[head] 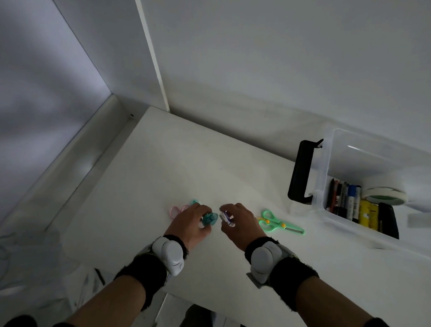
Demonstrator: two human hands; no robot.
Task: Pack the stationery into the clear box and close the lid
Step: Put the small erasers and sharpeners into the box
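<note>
The clear box (324, 167) stands open at the right of the white table (185, 162), with a black handle (301, 172). Inside lie several markers (347, 199), a yellow item (365, 214) and a roll of tape (385, 195). My left hand (192, 223) grips a teal tape dispenser (210, 219) on the table. My right hand (241, 221) holds a small white eraser (226, 218) just beside it. Green scissors (279, 223) lie right of my right hand. A pink item (177, 209) and a teal piece (194, 202) lie behind my left hand, partly hidden.
White walls meet the table at the back and left. The table's front edge runs under my forearms, with the floor below. No lid is clearly in view. Both wrists wear black bands with white devices.
</note>
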